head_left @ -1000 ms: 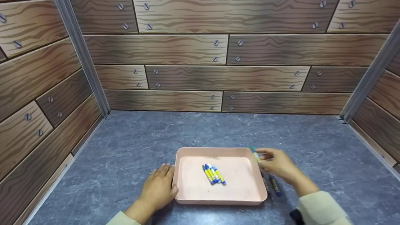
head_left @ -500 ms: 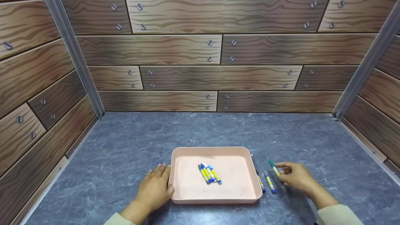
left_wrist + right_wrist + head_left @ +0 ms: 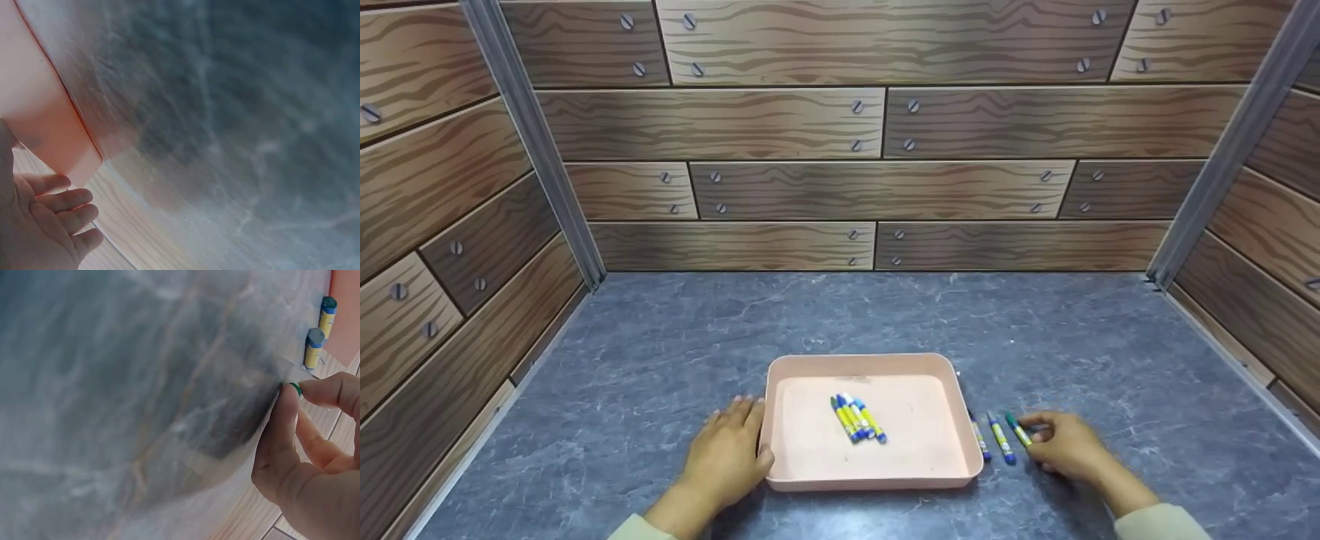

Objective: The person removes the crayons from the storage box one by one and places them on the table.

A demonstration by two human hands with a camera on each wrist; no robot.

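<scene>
My right hand pinches a green crayon between thumb and fingers, low over the table right of the tray. In the right wrist view only the crayon's green end shows between the fingertips. Beside it lie a greyish-blue-tipped crayon and a dark crayon close along the tray wall. The pink tray holds a small cluster of yellow-and-blue crayons. Against the tray's left side rests my left hand, its fingers extended; the left wrist view shows them at the tray's corner.
A dark blue marbled tabletop runs under everything. Wood-patterned panels close in the back and both sides, with grey metal posts at the corners.
My right hand has carried the green crayon from the tray's right rim outward and down, beside the two crayons on the table. The left hand keeps its place at the tray.
</scene>
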